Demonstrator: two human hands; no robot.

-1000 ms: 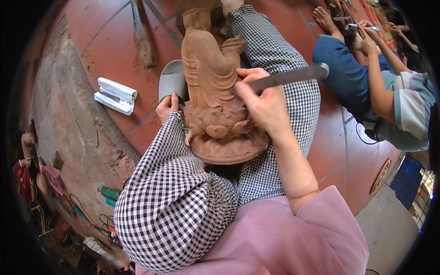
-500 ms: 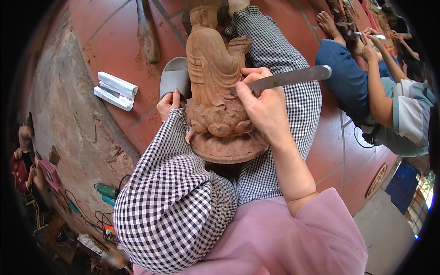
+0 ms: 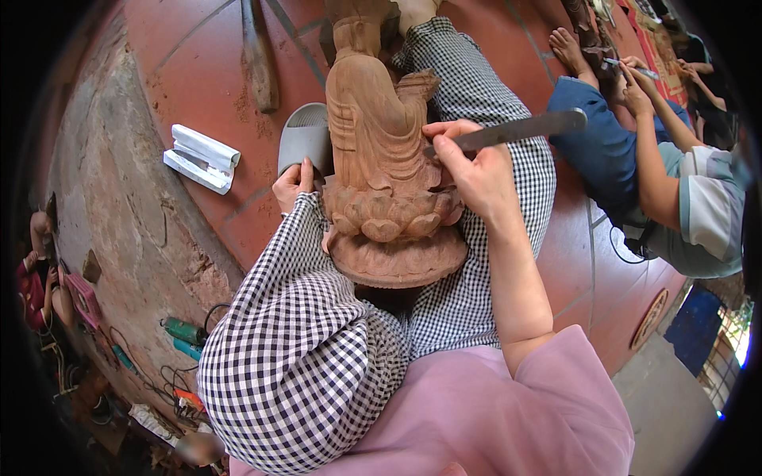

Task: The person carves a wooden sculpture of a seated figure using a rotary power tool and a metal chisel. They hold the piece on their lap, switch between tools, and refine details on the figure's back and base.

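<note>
A brown carved wooden statue (image 3: 365, 119) of a robed figure on a lotus base stands upright between my legs. My right hand (image 3: 482, 170) is closed around a long, flat metal carving chisel (image 3: 524, 131). The chisel's rounded end points out to the right, and its other end meets the statue's right side at the robe folds. To the left of the statue, my left hand (image 3: 294, 184) shows with bent fingers, next to a grey slipper (image 3: 305, 143). My checked trouser leg covers its wrist, and what the fingers grip is hidden.
A folded white holder (image 3: 200, 159) lies on the red tiles, with a wooden mallet-like tool (image 3: 260, 63) beyond it. A stone slab (image 3: 119, 174) is at left, near a green power tool (image 3: 182, 331) and cables. At right sits a person (image 3: 667, 166) working with both hands.
My right hand and the chisel have shifted right, so the working end is now nearer the statue's right edge. My left hand stays in place. The whole view has moved slightly.
</note>
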